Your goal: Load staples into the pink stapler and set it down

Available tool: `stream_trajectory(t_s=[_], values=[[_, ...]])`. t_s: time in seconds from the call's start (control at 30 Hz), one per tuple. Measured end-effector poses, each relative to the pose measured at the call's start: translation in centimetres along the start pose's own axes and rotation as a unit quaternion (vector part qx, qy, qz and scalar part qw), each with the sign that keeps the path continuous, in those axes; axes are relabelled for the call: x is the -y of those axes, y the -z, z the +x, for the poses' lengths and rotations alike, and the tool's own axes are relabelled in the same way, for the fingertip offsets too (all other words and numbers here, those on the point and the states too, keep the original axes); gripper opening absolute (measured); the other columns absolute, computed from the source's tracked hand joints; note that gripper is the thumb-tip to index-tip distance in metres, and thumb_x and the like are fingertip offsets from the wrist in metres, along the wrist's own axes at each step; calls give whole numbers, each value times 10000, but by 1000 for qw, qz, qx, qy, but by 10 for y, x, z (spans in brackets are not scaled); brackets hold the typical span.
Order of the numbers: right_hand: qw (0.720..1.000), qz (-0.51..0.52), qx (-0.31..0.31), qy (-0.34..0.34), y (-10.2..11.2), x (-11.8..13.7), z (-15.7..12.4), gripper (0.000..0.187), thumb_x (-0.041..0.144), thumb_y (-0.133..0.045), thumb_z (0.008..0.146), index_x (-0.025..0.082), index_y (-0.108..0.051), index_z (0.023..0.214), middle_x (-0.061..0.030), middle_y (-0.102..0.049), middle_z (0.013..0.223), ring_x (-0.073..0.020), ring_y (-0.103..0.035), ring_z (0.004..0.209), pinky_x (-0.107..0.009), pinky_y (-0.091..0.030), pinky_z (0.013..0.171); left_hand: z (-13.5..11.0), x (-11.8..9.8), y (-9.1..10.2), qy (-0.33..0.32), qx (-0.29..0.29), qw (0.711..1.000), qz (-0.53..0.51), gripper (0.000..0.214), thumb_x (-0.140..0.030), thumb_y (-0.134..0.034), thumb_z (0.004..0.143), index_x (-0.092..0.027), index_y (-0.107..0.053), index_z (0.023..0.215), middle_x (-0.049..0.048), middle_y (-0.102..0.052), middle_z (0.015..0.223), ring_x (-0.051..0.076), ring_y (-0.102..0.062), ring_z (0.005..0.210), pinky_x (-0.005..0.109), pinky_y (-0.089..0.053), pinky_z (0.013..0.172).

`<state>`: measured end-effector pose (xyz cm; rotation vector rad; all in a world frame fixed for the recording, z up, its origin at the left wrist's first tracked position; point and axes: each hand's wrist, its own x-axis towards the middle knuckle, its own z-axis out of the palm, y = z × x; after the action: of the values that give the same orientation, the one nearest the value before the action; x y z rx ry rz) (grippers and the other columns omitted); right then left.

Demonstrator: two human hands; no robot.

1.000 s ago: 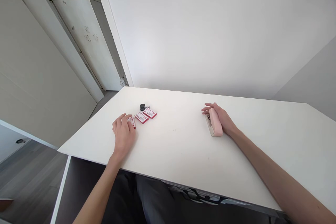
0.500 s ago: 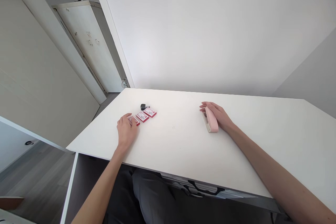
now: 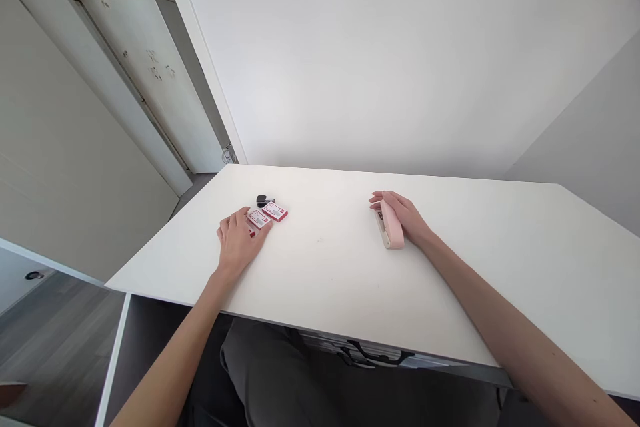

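Note:
My left hand (image 3: 239,240) rests on the white desk at the left, fingers bent and thumb spread away from them. It partly covers the nearest of three small red-and-white boxes; its thumb tip lies by the right edge of the middle box (image 3: 259,218). The farthest box (image 3: 275,211) lies just beyond, free of the hand. Behind the boxes is a small black item (image 3: 262,201) with a metal part. On the right, my right hand (image 3: 400,210) is wrapped around the far end of a pink stapler (image 3: 394,230), which has a pale base.
The white desk (image 3: 320,280) backs onto a white wall (image 3: 375,60). Drawers with black handles (image 3: 380,353) are below its front edge, near my legs (image 3: 275,373). A worn pale cabinet (image 3: 150,73) stands beyond the opening at the left.
My left thumb has swung out from the nearest box towards the middle box's right edge. The right hand keeps hold of the stapler. The whole view has shifted slightly.

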<state>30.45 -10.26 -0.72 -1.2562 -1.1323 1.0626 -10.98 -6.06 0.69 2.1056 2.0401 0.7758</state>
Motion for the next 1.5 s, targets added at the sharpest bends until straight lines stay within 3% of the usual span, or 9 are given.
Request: stream_trajectory(t_s=[0.57,0.7,0.83,1.0,1.23,1.5], values=[[1000,-24,-10,8,1,-5,0,472,702,-616,966,299,-759,1165,-63,-768,1247,-282,-718,1146,-429,-581,987,-6,-3,9,-7,-12,999,-39,746,-601,-626,932,-209,-485,1551,169,-616,1440,421,-460,1371,577,-372,1178],[1000,-30,-10,6,0,-3,-1,483,714,-603,968,302,-758,1165,-66,-767,1253,-289,-719,1151,-444,-579,1001,-7,-2,6,-8,-23,999,-22,779,-590,-642,925,-174,-450,1555,196,-602,1457,430,-462,1381,596,-382,1165],[999,-36,-6,9,0,-1,-1,492,722,-597,969,303,-755,1175,-68,-766,1258,-289,-718,1158,-456,-570,1030,-10,-7,3,-81,-67,994,19,687,-524,-607,955,-165,-462,1522,197,-556,1522,417,-451,1415,588,-360,1185],[999,-47,-20,7,-9,1,-4,471,714,-634,954,319,-756,1179,-63,-753,1314,-307,-661,1261,-466,-546,1057,0,-22,-8,-168,-78,982,48,512,-533,-551,994,-207,-585,1387,179,-626,1442,400,-493,1393,570,-327,1206],[995,-101,5,21,-25,7,-9,434,667,-671,951,355,-714,1248,-33,-734,1365,-293,-624,1280,-454,-509,1060,13,-30,-23,-139,-120,980,75,640,-646,-557,964,-145,-597,1359,231,-685,1289,431,-515,1367,609,-260,1240],[993,-112,7,28,-23,6,-11,422,654,-667,958,368,-697,1267,-31,-740,1329,-292,-612,1292,-441,-512,1033,12,-31,-20,-124,-83,987,56,649,-646,-555,968,-155,-576,1392,217,-711,1251,423,-507,1369,602,-301,1215]])
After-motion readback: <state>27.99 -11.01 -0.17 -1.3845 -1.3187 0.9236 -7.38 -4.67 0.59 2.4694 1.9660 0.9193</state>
